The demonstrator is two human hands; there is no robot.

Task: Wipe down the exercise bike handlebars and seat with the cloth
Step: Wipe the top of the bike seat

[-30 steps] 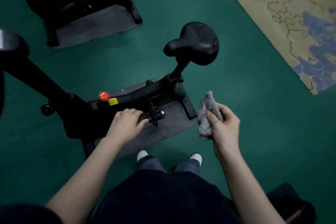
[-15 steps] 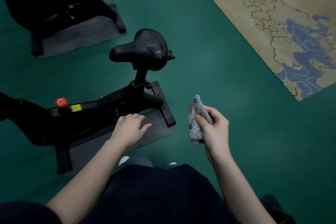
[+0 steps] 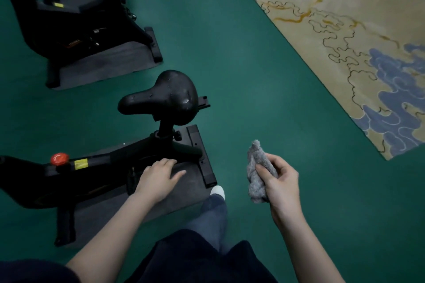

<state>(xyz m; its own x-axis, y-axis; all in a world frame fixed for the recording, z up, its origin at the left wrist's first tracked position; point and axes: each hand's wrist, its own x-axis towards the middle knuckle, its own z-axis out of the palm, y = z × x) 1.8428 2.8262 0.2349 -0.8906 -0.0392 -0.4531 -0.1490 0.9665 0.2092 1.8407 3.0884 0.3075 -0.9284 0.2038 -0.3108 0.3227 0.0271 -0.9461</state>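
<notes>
The right hand point(image 3: 281, 187) grips the cloth point(image 3: 257, 174), a grey rag bunched into a lump. The thumb presses across its middle and the curled fingers close behind it, so one end pokes up above the thumb and the other hangs below the palm. Hand and cloth are in the air over the green floor point(image 3: 253, 89), to the right of the bike point(image 3: 110, 163) and well apart from the seat point(image 3: 165, 96).

The seat is black, with its broad end to the right and its narrow nose to the left, upright on its post above the rear of the frame. A few pale specks and a dull shine show on its top.

The left hand point(image 3: 158, 178) is palm down, with fingers relaxed and close together and the thumb stretched out to the right. It sits low by the frame, just below the seat post. Whether the fingertips touch the dark tube cannot be told. Under it lies the grey mat point(image 3: 184, 193) on which the bike stands, with the foot bar point(image 3: 202, 156) along the mat's right edge.

Left of that hand, a red knob point(image 3: 59, 159) sits on the frame, with a yellow label point(image 3: 81, 163) just beside it. A second bike point(image 3: 76, 20) stands on its own mat at upper left. A cream rug point(image 3: 345, 41) with blue swirls covers the upper right. A white shoe point(image 3: 218, 190) shows beside the mat's near corner
</notes>
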